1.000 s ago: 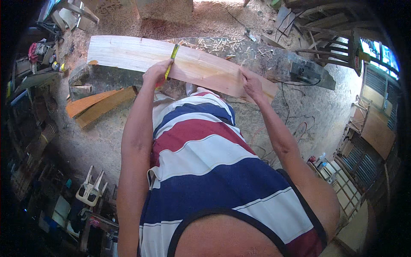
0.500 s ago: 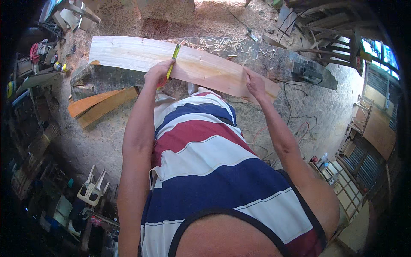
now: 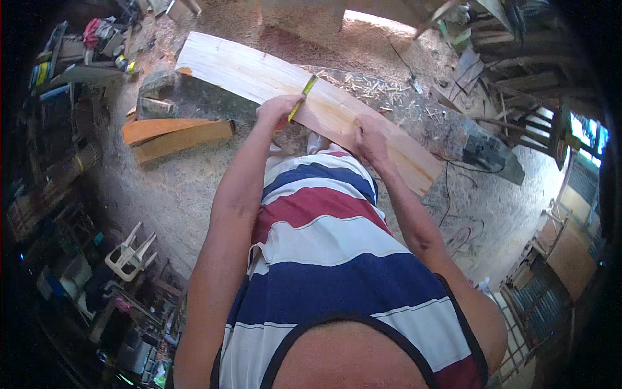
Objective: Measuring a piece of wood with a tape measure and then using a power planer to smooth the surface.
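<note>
A long pale wooden board (image 3: 240, 67) lies slantwise across a dark, worn bench. Across its width runs the yellow blade of a tape measure (image 3: 302, 98). My left hand (image 3: 280, 109) is closed around the tape at the board's near edge; its red case is mostly hidden under the fingers. To the right of the tape, my right hand (image 3: 371, 138) is over the board with its fingers curled closed. Whatever those fingers hold, if anything, is too small to make out.
Wood chips (image 3: 382, 89) lie on the bench (image 3: 217, 97) behind the board. A dark metal tool (image 3: 483, 153) with a cable sits at the bench's right end. Orange-brown wood pieces (image 3: 184, 142) lie at the left. A white plastic stool (image 3: 131, 256) is on its side at lower left.
My right hand has moved left along the board, closer to the tape. My left hand keeps the tape across the board. The whole view has turned, so the board slants more.
</note>
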Available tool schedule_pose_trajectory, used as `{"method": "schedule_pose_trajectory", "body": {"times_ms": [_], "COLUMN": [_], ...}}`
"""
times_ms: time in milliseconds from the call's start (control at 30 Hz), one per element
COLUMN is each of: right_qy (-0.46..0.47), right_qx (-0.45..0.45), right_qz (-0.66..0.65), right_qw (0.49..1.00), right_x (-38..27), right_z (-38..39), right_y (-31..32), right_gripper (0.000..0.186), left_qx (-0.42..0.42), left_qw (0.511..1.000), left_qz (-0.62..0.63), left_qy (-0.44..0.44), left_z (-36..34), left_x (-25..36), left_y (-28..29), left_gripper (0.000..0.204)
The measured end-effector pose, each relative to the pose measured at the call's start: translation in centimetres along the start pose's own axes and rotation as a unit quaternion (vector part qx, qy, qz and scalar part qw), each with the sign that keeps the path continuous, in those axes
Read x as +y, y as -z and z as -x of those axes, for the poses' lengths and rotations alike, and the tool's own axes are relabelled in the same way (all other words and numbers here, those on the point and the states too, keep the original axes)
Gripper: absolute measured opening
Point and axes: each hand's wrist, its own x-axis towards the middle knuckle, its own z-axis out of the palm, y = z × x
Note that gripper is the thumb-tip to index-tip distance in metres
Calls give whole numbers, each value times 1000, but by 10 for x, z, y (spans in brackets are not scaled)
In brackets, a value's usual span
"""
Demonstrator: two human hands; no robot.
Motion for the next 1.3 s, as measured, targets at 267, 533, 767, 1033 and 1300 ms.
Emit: {"method": "schedule_pose_trajectory", "body": {"times_ms": [267,533,767,1033,1300], "right_qy": [137,57,144,135,136], "right_qx": [-71,-55,-61,-87,-91], "right_qz": [-96,-14,19,35,56], "right_qw": [983,997,988,986,985], "right_x": [-73,-66,-62,-65,-65], "right_z": [-61,-122,-143,-141,-144], "right_y": [-27,-43,-55,-48,-46], "right_gripper": [27,31,33,35,37], "left_qx": [30,104,121,115,97], "left_qw": [999,995,992,993,993], "left_qz": [8,-7,16,19,39], "left_qy": [-34,2,39,26,45], "left_z": [4,32,52,44,21], "left_x": [-7,1,10,4,-4], "left_y": [-7,-9,-3,-9,-17], "left_gripper": [84,82,81,73,84]}}
